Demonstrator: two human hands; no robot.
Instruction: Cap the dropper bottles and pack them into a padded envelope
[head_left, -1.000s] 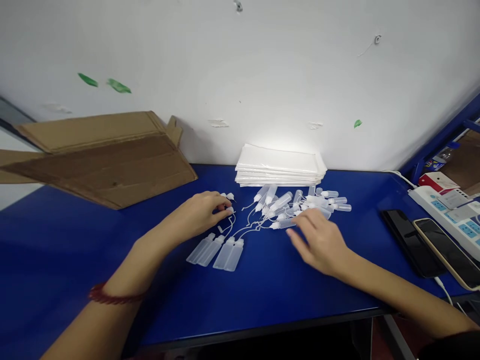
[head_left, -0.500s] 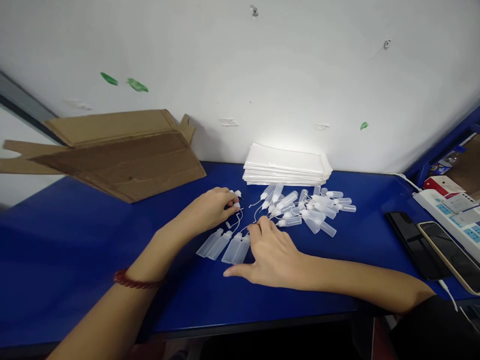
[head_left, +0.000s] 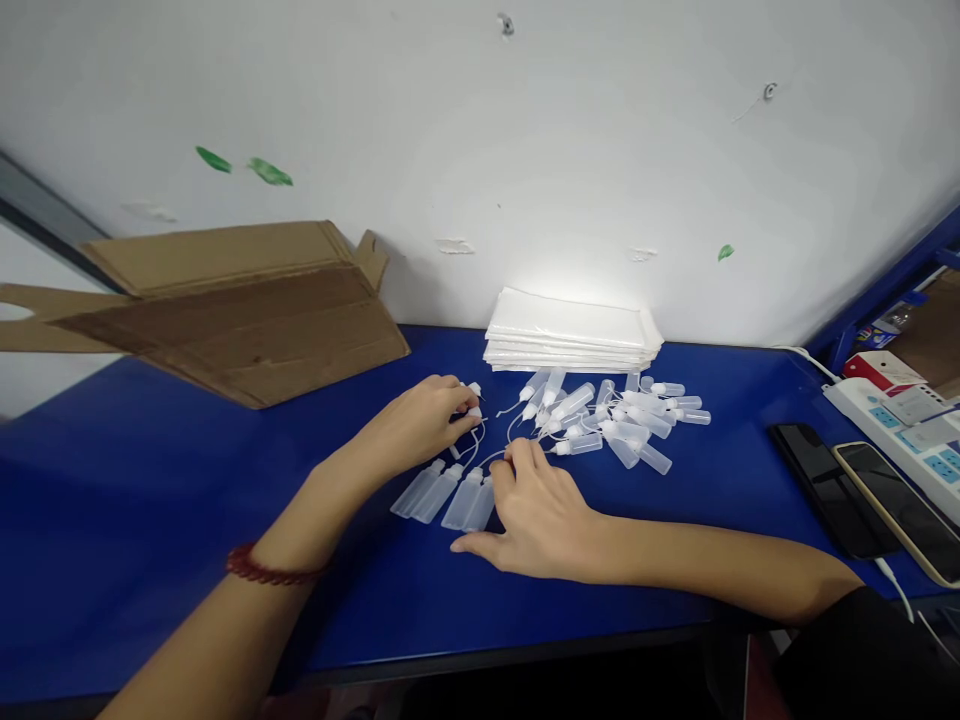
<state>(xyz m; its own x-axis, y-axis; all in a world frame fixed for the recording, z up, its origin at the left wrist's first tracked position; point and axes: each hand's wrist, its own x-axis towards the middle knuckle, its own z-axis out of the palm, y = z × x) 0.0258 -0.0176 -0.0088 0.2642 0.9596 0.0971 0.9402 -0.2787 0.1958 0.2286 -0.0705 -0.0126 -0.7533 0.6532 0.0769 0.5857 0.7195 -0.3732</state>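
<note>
Bottles [head_left: 460,502] in the front row number four, phones [head_left: 829,490] two

The small bottles [head_left: 437,496] are seen to be made of smooth, half-clear plastic with a soft shine. The table [head_left: 405,590] is covered by a glossy blue surface, in which light is faintly reflected. The box [head_left: 262,325] is made of brown cardboard, matt and creased. On the stacked packets [head_left: 566,318], a white, slightly shiny finish is shown. The wall [head_left: 375,120] is painted matt white, and is roughened by torn patches. By the phones [head_left: 829,490], dark, glassy screens are presented.
</note>
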